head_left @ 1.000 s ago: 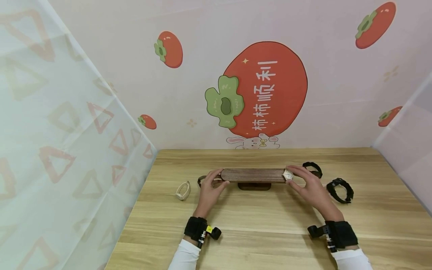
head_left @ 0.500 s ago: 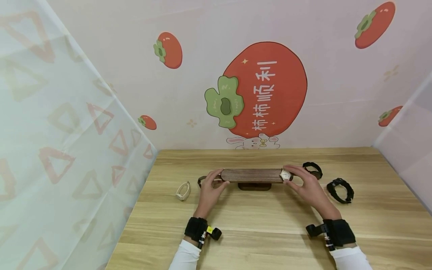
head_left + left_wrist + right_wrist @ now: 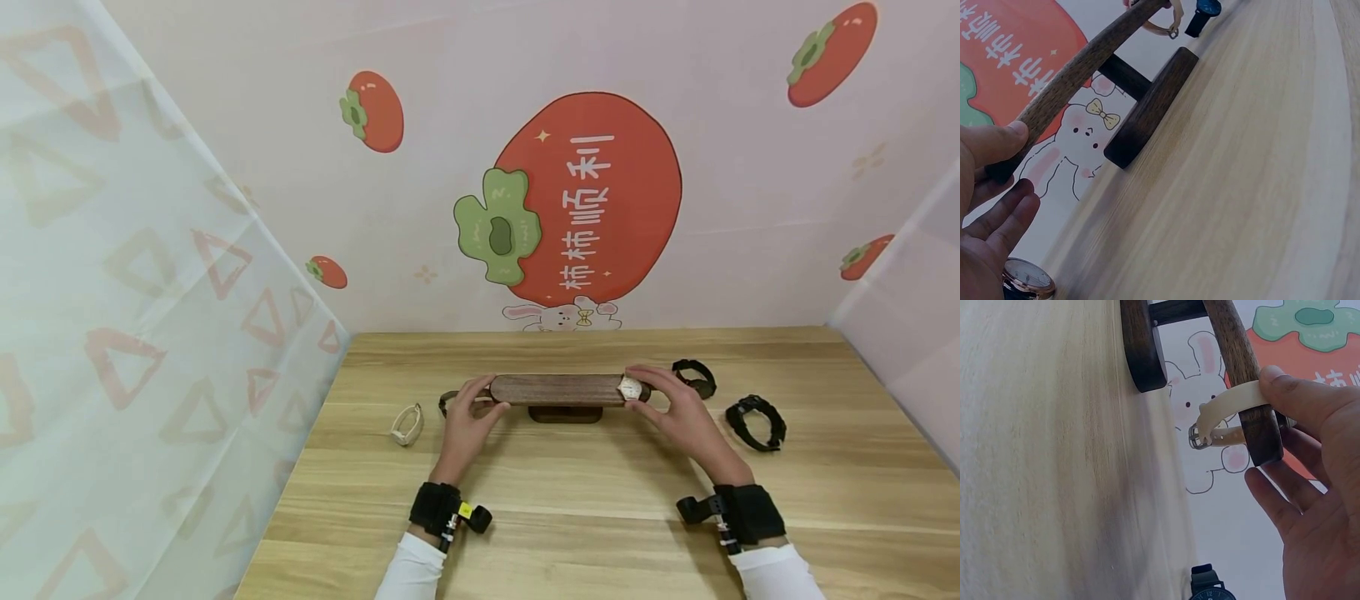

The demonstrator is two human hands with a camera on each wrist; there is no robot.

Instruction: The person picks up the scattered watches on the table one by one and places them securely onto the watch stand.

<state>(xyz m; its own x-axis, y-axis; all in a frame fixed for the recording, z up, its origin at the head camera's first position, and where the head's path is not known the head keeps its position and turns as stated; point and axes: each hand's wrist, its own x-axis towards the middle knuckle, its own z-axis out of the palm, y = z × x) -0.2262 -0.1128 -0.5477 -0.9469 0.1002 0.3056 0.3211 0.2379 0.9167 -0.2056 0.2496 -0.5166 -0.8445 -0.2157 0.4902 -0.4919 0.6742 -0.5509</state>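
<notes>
A dark wooden watch stand (image 3: 558, 390) has a long top bar on a short post and base (image 3: 1147, 112). My left hand (image 3: 467, 421) grips the bar's left end, thumb on the near side in the left wrist view. At the other end, my right hand (image 3: 682, 417) pinches a wristwatch (image 3: 630, 388) with a pale dial. Its cream strap (image 3: 1235, 403) loops around the bar and is buckled below it, as the right wrist view shows. The bar's right tip pokes out past the strap, between thumb and fingers.
On the wooden table (image 3: 555, 517), a white watch (image 3: 407, 425) lies at the left. A brown-strapped watch (image 3: 448, 402) sits partly hidden behind the left hand. Two black watches, one farther back (image 3: 696, 379) and one nearer (image 3: 756, 423), lie at the right. A printed wall (image 3: 420, 208) rises behind.
My right hand has moved a little left, sliding the cream-strapped watch from the bar's right tip farther along it. The left hand has stayed in place on the bar's left end.
</notes>
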